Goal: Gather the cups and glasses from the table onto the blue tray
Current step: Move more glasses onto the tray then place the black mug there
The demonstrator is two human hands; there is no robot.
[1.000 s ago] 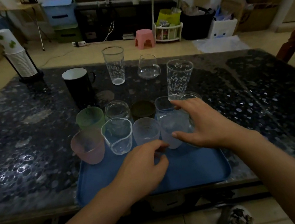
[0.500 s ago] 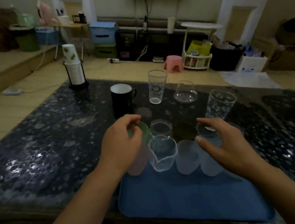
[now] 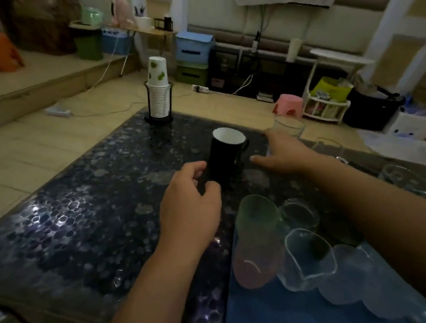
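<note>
The blue tray lies at the near right and carries several cups: a green one, a pink one, a clear spouted glass. A black mug with a white inside stands on the dark table beyond the tray. My left hand curls right beside the mug's near left side, fingers bent, nothing gripped. My right hand reaches past the mug with fingers spread, just in front of a tall clear glass. More clear glasses stand to the right.
A black holder with stacked paper cups stands at the table's far edge. Another clear glass sits at the right edge. Beyond are floor, a pink stool, storage boxes and shelves.
Both hands have left the cups on the tray and moved forward: the left up to the black mug, the right toward the tall glass. The view has swung left.
</note>
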